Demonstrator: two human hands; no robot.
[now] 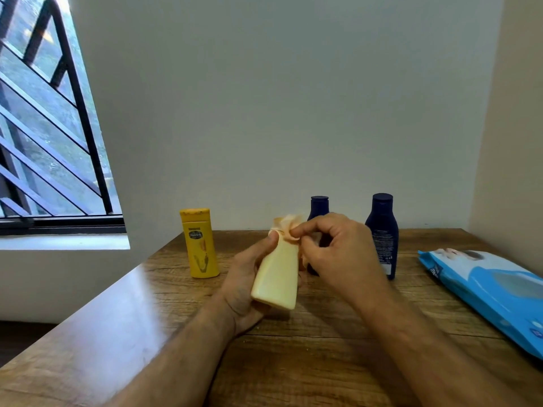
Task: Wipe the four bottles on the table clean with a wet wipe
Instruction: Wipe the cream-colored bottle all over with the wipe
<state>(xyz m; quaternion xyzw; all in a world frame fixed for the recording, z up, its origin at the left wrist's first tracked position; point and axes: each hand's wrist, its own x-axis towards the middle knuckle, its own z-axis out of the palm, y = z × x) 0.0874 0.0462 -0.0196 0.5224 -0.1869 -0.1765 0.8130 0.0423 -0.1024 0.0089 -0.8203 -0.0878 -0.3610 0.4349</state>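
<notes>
My left hand (245,277) grips a pale yellow bottle (277,277) above the wooden table (293,362), its top tilted away from me. My right hand (335,251) pinches a crumpled wet wipe (286,226) wrapped over the bottle's cap end. A yellow lotion bottle (200,242) stands upright to the left. Two dark blue bottles stand at the back: a smaller one (318,207) mostly hidden behind my right hand, and a taller one (383,230) to its right.
A blue pack of wet wipes (493,292) lies flat on the table's right side, near the beige wall. A barred window (44,127) is at the left, beyond the table's left edge. A white wall rises behind the bottles.
</notes>
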